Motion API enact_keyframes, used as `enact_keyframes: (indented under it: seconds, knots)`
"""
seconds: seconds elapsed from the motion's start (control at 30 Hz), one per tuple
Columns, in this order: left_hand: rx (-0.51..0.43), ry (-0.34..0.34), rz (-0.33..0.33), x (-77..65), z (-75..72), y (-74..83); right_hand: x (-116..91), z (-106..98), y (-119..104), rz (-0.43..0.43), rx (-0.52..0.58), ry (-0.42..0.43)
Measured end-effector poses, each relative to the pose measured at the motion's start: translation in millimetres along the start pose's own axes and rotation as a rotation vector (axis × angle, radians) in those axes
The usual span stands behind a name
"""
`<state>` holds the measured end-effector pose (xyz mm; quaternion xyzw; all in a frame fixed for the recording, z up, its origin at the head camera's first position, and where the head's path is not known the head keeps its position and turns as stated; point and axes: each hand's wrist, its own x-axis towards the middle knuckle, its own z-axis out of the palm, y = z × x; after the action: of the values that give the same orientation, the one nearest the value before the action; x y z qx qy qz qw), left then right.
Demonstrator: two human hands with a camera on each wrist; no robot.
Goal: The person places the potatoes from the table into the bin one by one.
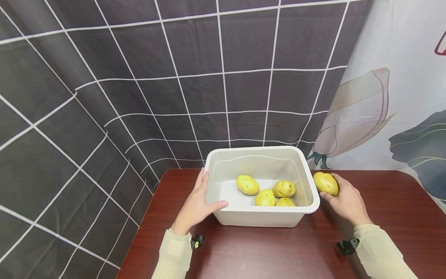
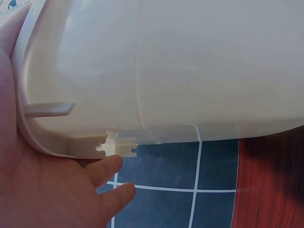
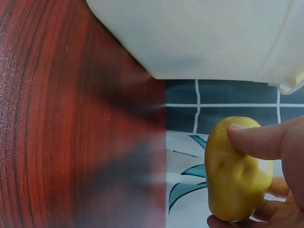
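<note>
A white plastic bin [image 1: 258, 217] stands near the back of the table with several yellow potatoes [image 1: 247, 185] on its floor. My left hand [image 1: 197, 203] rests on the bin's left side, its thumb over the front rim and its fingers spread along the left wall. In the left wrist view two fingertips [image 2: 118, 190] show just below the rim. My right hand [image 1: 348, 201] grips another potato [image 3: 235, 173] between thumb and fingers, just outside the bin's right wall. The right wrist view shows this potato apart from the bin, over the table's back edge.
The dark red wooden table [image 1: 271, 255] spreads out in front of the bin and to its right. Dark grid-patterned cloth [image 1: 202, 93] hangs behind and at the left. A pale flower-print cloth [image 1: 369, 116] hangs at the back right.
</note>
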<state>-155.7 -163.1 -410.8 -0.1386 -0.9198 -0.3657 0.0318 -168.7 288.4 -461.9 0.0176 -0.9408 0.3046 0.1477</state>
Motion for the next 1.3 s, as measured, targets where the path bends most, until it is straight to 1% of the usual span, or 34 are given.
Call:
enact_keyframes:
  seconds: [0.33,0.6,0.87,1.3]
  knots:
    - [-0.003,-0.001,0.001,0.3,-0.5,0.3,0,-5,-6,-0.029,-0.001,0.037]
    - [0.002,-0.001,0.003,0.6,-0.3,-0.1,-1,-11,-10,-0.014,-0.006,0.043]
    - [-0.001,-0.003,-0.01,0.4,-0.5,0.7,-1,-14,-12,0.004,-0.007,0.036]
    - [-0.007,-0.004,-0.003,0.6,-0.4,0.2,-1,-21,-17,-0.014,-0.018,0.068]
